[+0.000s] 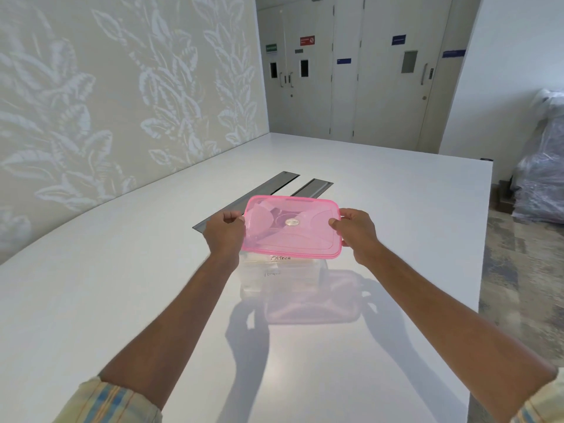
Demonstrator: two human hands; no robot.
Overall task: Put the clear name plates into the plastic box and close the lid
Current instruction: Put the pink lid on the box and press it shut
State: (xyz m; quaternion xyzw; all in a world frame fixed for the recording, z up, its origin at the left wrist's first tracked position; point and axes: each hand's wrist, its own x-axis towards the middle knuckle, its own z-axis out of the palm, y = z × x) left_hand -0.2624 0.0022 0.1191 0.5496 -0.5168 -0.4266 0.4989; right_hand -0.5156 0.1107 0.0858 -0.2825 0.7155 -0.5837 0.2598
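You're getting a bright, evenly lit picture; light is falling from ahead, throwing soft shadows of your arms and a pink-tinted one toward you on the glossy table (396,224). The wide lens is bending the edges.

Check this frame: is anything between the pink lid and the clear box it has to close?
Nothing visible. The pink lid, held by the left hand and right hand, hangs above the clear box; name plates sit inside, none seen above the rim.
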